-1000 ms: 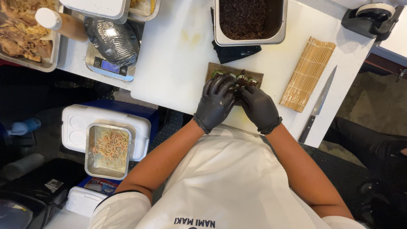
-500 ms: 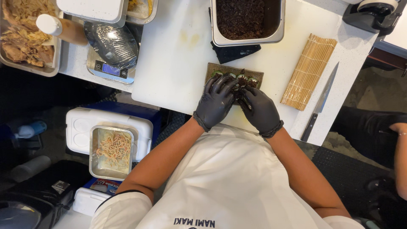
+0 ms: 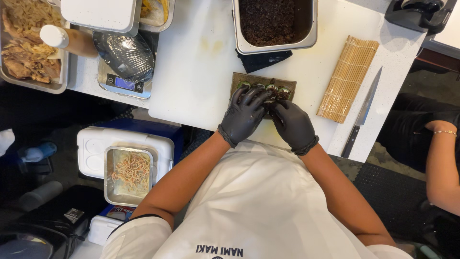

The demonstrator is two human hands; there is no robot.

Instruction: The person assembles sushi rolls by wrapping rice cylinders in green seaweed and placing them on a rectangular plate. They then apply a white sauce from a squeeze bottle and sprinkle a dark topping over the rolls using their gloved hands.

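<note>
Both gloved hands, left hand and right hand, are being curled closed onto the seaweed sheet with fillings, which is being kept just below the steel pan on the counter.

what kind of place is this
Most likely a sushi prep station in a commercial kitchen: a bamboo rolling mat, a metal pan of dark rice, a kitchen scale, and gloved hands pressing a seaweed sheet.

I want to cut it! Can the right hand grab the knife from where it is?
Probably yes. The right hand rests on the sushi roll, and the knife lies on the same white counter just past the bamboo mat. Its black handle points toward the person, with nothing lying between.
</note>
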